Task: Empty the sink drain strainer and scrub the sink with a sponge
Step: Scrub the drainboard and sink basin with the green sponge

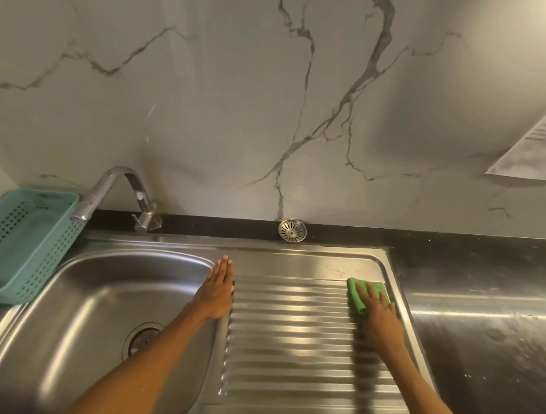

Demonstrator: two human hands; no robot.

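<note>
Steel sink (294, 258), bowl on the left, ribbed drainboard (291, 332) on the right. Right hand (381, 318) lies flat on a green sponge (355, 293) at the far right corner of the drainboard, just inside the raised rim. Fingers straight and spread, pressing down; not curled round it. Sponge is oblong, long axis running roughly left-right across the ribs' far end, slightly skewed, near-left corner folded or curled up; the right part is hidden under the fingers. Left hand (218, 290) rests flat on the ridge between bowl and drainboard, fingers together, straight, pointing away toward the wall; it holds nothing. Drain hole (142, 339) in the bowl floor is partly covered by the left forearm; can't tell what sits in it. Strainer (292, 230), round, perforated, lies on the black worktop (451, 246) strip behind the sink, against the wall, well apart from both hands; slotted face toward the camera. Tap (110, 187) at the back left, spout pointing left over a teal basket (23, 246) that sits at the bowl's left edge. Marble-look wall (207, 94) behind, a printed sheet (537, 146) stuck on it at far right.
</note>
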